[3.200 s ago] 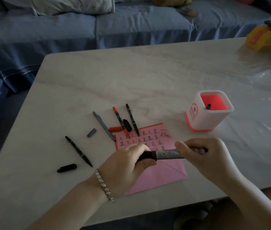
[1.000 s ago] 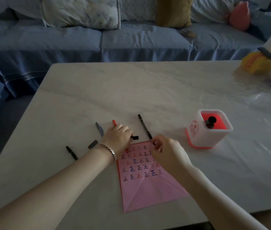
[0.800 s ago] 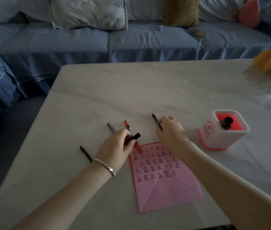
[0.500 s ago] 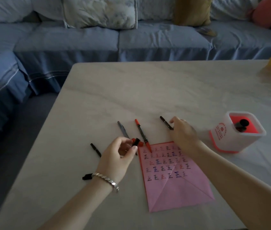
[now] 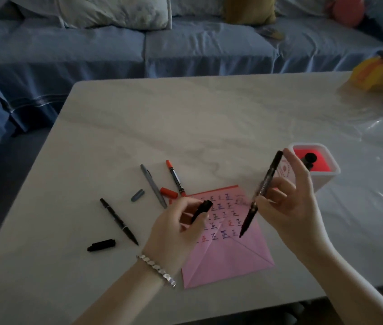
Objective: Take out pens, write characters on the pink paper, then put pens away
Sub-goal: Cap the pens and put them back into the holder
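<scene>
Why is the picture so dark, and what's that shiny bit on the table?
Head view: the room is dimly lit, so colours look murky; the shiny streaks are light glinting off the clear plastic sheet on the right of the table; the characters on the pink paper look soft; the black pen in the right hand and cap in the left hand show clearly.

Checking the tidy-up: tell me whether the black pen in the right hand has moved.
Yes: up and toward the person. The right hand holds the black pen over the pink paper, tip down.
</scene>
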The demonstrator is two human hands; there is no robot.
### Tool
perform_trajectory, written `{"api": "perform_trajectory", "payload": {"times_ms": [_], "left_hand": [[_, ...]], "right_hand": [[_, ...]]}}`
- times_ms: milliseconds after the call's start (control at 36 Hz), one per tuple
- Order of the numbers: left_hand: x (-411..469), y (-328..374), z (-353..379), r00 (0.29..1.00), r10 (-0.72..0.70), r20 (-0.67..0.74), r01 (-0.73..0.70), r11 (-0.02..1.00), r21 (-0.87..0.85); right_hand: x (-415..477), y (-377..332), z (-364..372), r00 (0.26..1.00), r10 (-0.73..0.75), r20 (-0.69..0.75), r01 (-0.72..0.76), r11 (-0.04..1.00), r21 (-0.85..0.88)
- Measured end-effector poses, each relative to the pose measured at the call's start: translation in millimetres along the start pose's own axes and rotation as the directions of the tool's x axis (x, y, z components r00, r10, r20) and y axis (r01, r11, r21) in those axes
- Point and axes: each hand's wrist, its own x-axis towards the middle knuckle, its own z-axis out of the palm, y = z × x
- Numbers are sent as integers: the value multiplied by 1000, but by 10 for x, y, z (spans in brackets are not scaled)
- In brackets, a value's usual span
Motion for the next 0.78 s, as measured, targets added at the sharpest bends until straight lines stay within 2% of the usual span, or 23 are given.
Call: {"api": "perform_trajectory", "payload": {"times_ms": [83, 278, 667, 778], "left_hand": [[-65, 72, 67, 999, 20, 25, -21, 1000, 21], [-169, 141, 105, 997, 56, 62, -59, 997, 53], [-228, 128, 104, 999, 5, 41, -7, 999, 41], [-240, 114, 102, 999, 33, 30, -35, 999, 42]], "right_hand": [[-88, -26, -7, 999, -26, -35, 29, 997, 68], [-196, -120, 66, 980, -118, -159, 137, 985, 109], [-276, -69, 161, 947, -85, -309, 129, 984, 126], [-301, -25, 197, 965, -64, -255, 103, 984, 143]]}}
